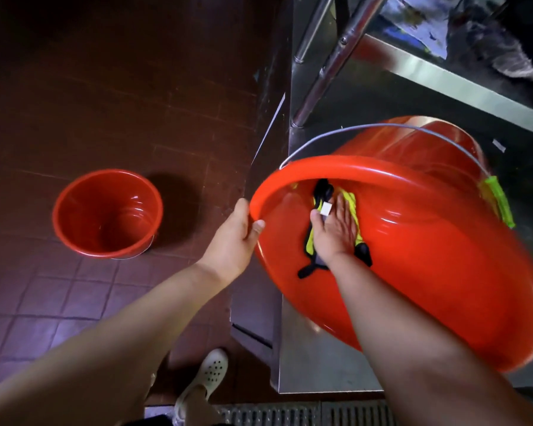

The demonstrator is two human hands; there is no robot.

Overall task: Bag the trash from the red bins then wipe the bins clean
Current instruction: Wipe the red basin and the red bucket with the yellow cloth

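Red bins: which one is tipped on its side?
The large bin on the steel surface, cloth inside; the small bin stands upright on the floor.

Both forearms are bare, sleeveless, and one foot wears a white perforated clog [208, 376].

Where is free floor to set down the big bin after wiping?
Bare tiles lie between the small red bin and the steel counter, and left of the shoe. The counter itself is crowded by the big tilted bin.
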